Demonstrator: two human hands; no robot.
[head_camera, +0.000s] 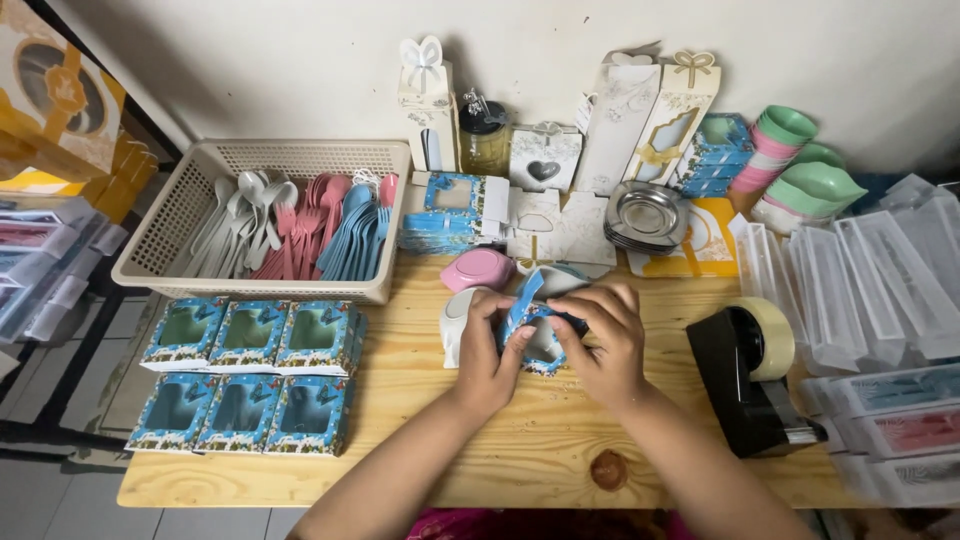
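Already six blue boxes (245, 375) sat finished; both hands, left hand (487, 352) and right hand (605, 342), gripped another half-folded box (532, 318).

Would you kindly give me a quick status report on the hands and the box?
Left hand and right hand both grip the blue window box. Box half-folded above table. Tape dispenser apart, right.

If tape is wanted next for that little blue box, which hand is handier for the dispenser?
Probably the right hand. The tape dispenser stands on the table's right side, just beyond that hand, with nothing between them. The left hand would have to cross over the blue box, which both hands hold.
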